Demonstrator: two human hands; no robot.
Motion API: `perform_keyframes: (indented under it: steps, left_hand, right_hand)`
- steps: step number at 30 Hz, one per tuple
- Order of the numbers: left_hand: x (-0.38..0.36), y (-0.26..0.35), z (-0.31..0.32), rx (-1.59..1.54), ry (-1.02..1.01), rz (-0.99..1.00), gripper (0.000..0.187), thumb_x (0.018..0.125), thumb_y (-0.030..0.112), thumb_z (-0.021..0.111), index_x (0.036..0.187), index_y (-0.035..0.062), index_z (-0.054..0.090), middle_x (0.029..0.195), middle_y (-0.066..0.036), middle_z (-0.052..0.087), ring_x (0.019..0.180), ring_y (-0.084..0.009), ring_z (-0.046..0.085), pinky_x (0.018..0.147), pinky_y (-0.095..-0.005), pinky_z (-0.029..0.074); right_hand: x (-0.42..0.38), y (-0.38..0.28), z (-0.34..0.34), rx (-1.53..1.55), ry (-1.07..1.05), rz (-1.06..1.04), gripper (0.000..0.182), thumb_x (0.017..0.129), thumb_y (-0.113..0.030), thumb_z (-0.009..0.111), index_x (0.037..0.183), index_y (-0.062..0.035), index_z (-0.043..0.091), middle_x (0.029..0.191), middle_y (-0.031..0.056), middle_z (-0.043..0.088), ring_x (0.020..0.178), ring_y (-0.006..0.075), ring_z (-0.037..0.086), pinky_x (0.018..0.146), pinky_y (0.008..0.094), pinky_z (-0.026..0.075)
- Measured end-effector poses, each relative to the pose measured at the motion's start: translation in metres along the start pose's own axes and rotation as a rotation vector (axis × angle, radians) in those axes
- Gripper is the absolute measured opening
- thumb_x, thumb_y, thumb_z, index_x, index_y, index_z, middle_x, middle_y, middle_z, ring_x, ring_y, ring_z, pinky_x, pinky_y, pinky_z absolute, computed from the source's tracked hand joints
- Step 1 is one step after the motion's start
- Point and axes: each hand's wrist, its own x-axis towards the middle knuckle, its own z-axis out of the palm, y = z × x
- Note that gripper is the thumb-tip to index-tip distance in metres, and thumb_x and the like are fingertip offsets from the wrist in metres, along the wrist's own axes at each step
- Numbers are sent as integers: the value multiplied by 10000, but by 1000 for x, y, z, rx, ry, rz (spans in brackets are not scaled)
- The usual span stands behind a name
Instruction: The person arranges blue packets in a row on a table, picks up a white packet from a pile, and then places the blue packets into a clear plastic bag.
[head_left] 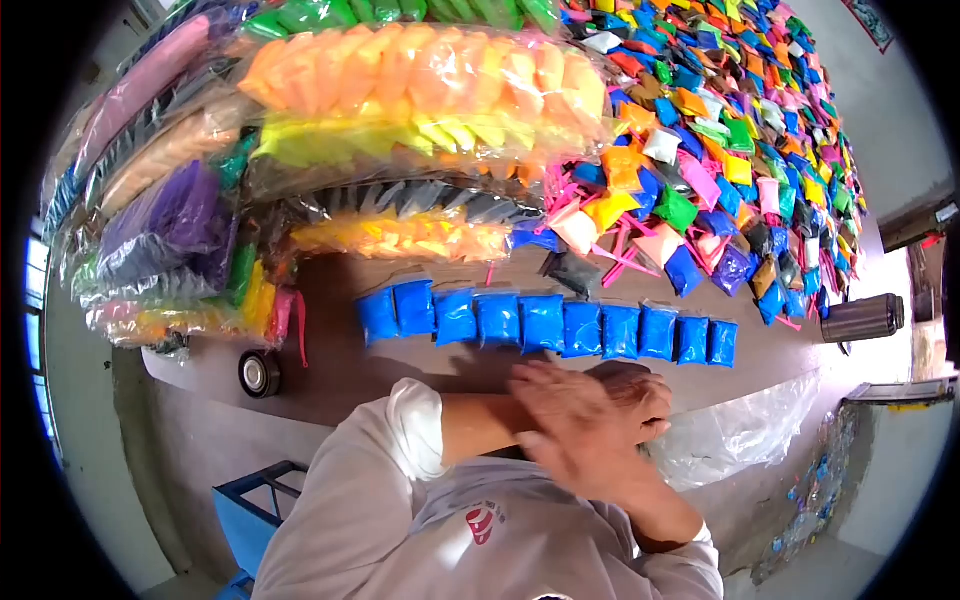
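Several flat blue packets (pixel 520 322) lie side by side in a row on the brown table (pixel 330 385). My forearms cross just below the row. My right hand (pixel 572 420) lies across my left forearm, its fingers apart and slightly blurred, with nothing seen in it. Beyond it, on the right, my left hand (pixel 648 400) has its fingers curled. Whatever it may hold is hidden. A crumpled clear plastic sheet (pixel 740 435) lies close to my left hand, at the table's front edge.
Bagged bundles of coloured packets (pixel 420 75) are stacked at the back and left. A large heap of loose small packets (pixel 740 170) covers the back right. A metal flask (pixel 862 319) lies at the right edge, a round dark object (pixel 259 374) at the left front.
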Motion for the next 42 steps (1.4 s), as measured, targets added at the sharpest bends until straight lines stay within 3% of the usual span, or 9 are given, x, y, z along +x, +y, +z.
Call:
perform_keyframes:
  steps: [4, 8, 12, 17, 21, 26, 29, 42]
  left_hand:
    - [6, 8, -12, 0, -58, -19, 230, 817, 181, 691, 666, 32, 604, 733, -118, 592, 753, -320, 606, 698, -437, 504]
    - [6, 4, -7, -25, -57, -35, 215, 828, 169, 684, 680, 31, 613, 745, -121, 599, 774, -320, 609, 704, -446, 505]
    - [3, -3, 5, -65, -55, -23, 210, 828, 156, 680, 679, 24, 613, 742, -129, 598, 780, -331, 602, 714, -459, 496]
    - [4, -4, 8, -90, -43, -5, 218, 829, 150, 678, 674, 14, 609, 742, -136, 597, 775, -340, 595, 720, -463, 488]
    - [6, 1, 4, -86, -34, -6, 216, 828, 146, 678, 671, 14, 608, 743, -135, 598, 785, -338, 604, 723, -461, 493]
    - [8, 0, -1, -85, -50, -1, 220, 834, 152, 675, 672, 17, 614, 746, -132, 601, 796, -333, 614, 726, -456, 499]
    - [8, -1, 1, -89, -34, 25, 221, 837, 156, 676, 674, 19, 617, 749, -129, 602, 795, -330, 614, 724, -455, 501]
    - [9, 5, -6, -38, -51, -32, 217, 829, 164, 692, 695, 21, 600, 752, -116, 594, 790, -324, 611, 708, -447, 502]
  right_hand:
    - [48, -30, 32, 2, -174, -102, 580, 955, -330, 589, 1383, 51, 499, 1520, 257, 408, 1430, 415, 372, 1146, 511, 338]
    - [83, -33, 64, -12, -112, -60, 646, 979, -419, 558, 1374, 87, 489, 1516, 331, 361, 1428, 459, 344, 1162, 512, 320]
    - [97, -34, 86, -80, -101, 17, 763, 970, -527, 524, 1382, 113, 482, 1491, 352, 390, 1419, 469, 357, 1165, 529, 301]
    - [105, -43, 87, -55, -272, 113, 879, 957, -631, 480, 1407, 122, 444, 1517, 371, 333, 1418, 484, 339, 1188, 500, 266]
    - [105, -46, 84, 27, -291, 122, 871, 955, -621, 494, 1409, 121, 443, 1518, 374, 327, 1416, 483, 338, 1186, 497, 267]
    - [75, -30, 58, -148, -67, 157, 807, 965, -562, 532, 1407, 109, 455, 1497, 351, 371, 1393, 482, 370, 1159, 513, 309]
    - [57, -16, 41, -229, -35, 222, 774, 975, -547, 526, 1400, 97, 472, 1485, 335, 398, 1373, 483, 394, 1140, 526, 330]
    - [51, -15, 53, -216, -23, 181, 749, 962, -547, 529, 1341, 99, 513, 1434, 343, 452, 1298, 474, 466, 1084, 533, 374]
